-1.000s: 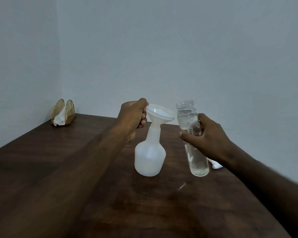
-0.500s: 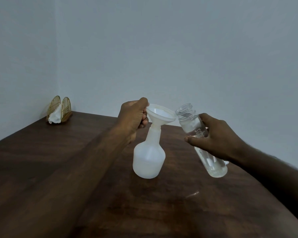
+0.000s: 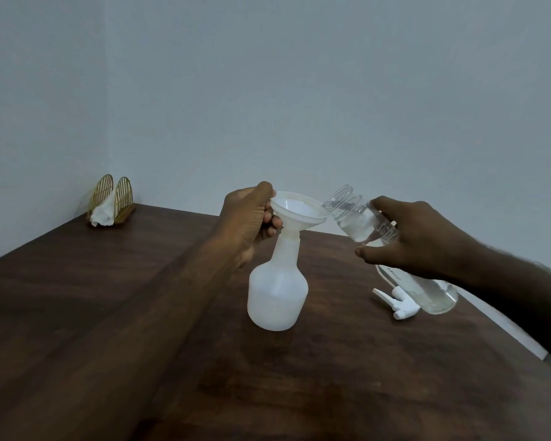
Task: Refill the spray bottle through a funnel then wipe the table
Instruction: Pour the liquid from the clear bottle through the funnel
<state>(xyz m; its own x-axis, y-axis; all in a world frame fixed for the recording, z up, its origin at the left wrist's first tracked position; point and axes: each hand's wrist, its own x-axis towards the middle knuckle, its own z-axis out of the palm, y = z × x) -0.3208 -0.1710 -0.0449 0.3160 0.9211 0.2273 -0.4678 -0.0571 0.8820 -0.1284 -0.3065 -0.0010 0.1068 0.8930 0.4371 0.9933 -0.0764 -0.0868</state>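
A white translucent spray bottle (image 3: 277,297) stands uncapped on the dark wooden table (image 3: 140,329), with a white funnel (image 3: 296,210) seated in its neck. My left hand (image 3: 248,221) grips the funnel's left rim. My right hand (image 3: 417,237) holds a clear water bottle (image 3: 363,224), lifted off the table and tilted left, its open mouth right at the funnel's right edge. Water sits in the bottle's lower part. The white spray head (image 3: 395,302) lies on the table under my right hand.
A gold wire napkin holder (image 3: 112,202) with white napkins stands at the table's far left corner by the wall. The table's right edge runs diagonally behind my right forearm.
My right hand has lifted the water bottle off the table and tipped it leftward until its mouth reached the funnel. My left hand stays on the funnel rim.
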